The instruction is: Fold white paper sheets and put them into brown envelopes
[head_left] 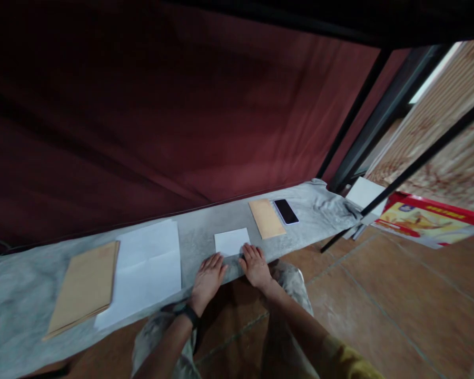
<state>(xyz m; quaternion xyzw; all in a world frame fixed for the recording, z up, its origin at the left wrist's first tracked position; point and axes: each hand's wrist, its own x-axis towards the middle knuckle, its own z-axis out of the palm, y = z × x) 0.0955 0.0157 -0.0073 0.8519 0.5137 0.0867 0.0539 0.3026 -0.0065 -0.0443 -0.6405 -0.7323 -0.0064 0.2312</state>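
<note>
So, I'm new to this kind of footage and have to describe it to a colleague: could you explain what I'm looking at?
There is no machine here, just a person's two bare hands. The single picture comes from a camera worn on the person's head, looking forward and down, so the forearms enter from the bottom.

In front is a long, narrow surface covered with grey cloth. From left to right lie brown envelopes, large white paper, a small white piece, a single tan envelope and a phone.

Neither hand grips anything. The right hand has its fingertips at the small piece's lower right; the left hand lies by its lower left corner, though contact there is hard to tell.
</note>
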